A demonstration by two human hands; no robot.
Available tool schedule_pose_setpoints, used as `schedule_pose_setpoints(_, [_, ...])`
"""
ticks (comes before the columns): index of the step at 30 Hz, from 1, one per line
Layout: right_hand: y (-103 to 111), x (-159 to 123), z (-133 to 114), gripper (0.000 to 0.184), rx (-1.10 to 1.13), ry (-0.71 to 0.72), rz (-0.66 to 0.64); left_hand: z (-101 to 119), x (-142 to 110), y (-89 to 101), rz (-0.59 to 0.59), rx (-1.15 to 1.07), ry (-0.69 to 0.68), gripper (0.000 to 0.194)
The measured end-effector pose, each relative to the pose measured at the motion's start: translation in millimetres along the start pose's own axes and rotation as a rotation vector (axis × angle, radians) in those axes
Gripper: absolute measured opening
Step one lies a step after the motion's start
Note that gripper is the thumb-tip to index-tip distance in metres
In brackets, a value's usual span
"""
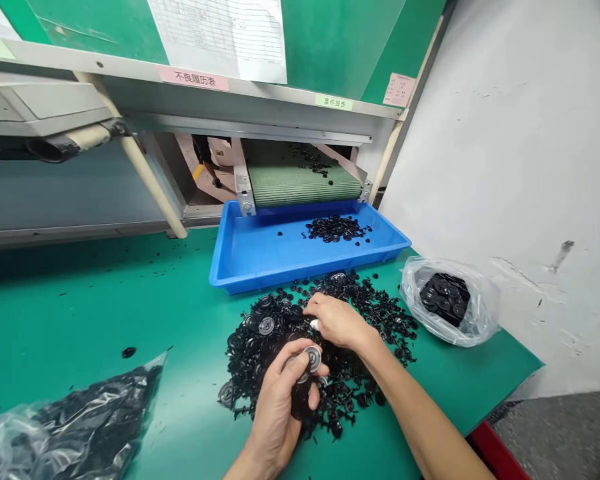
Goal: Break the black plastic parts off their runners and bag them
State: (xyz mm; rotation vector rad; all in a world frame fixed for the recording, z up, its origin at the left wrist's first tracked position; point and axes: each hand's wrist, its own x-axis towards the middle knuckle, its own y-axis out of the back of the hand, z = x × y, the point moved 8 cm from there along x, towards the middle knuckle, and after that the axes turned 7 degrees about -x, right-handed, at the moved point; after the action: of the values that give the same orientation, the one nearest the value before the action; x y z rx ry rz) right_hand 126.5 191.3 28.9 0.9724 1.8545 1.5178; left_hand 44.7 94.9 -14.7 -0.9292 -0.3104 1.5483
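Note:
A heap of small black plastic parts [247, 360], round discs mixed with thin branching bits, lies on the green table. Over the near side of this heap, my left hand [280, 393] grips round black plastic discs [312, 359] between thumb and fingers, a ringed face turned upward. My right hand [337, 321] reaches into the heap just beyond it, fingers bent down among the parts. Something white covers one of its fingertips. Whatever those fingers pinch is hidden.
A blue tray [260, 270] behind the heap holds more black parts, below the end of a green conveyor belt [305, 190]. At right stands an open clear bag [413, 293] of black discs. A filled plastic bag [105, 420] lies front left. A white wall [520, 167] rises at right.

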Motion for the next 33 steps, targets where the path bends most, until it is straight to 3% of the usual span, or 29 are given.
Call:
schedule_pose_setpoints(5, [0,-1,1,0.033,0.008,0.022,0.027,0,-2,-1.2,-0.039,0.035,-0.011,0.019])
schedule_pose_setpoints(10, [6,-15,8,0.035,0.098,-0.036,0.209,0,-4,-5.7,-0.066,0.008,-0.019,0.021])
schedule_pose_setpoints(14, [10,-37,35,0.033,0.621,-0.247,0.365,-1,-6,-6.5,-0.048,-0.039,0.008,0.025])
schedule_pose_setpoints(16, [3,-48,39,0.024,0.887,-0.35,0.327,-3,-6,-6.9,-0.044,-0.036,0.026,0.025])
schedule_pose_setpoints(19, [-2,-64,29,0.017,1.057,-0.407,0.282,-5,-6,-10.3,-0.065,0.029,0.027,0.025])
schedule_pose_setpoints(25, [-8,-82,7,0.02,1.111,-0.327,0.245,-16,-9,-21.4,-0.169,0.14,0.084,0.026])
schedule_pose_setpoints(29, [-6,-85,9,0.024,1.032,-0.305,0.319,-19,-6,-12.8,-0.099,0.208,0.104,0.028])
schedule_pose_setpoints(33, [6,-89,14,0.017,0.743,-0.307,0.467,-13,-3,-6.4,-0.04,0.234,0.039,0.031])
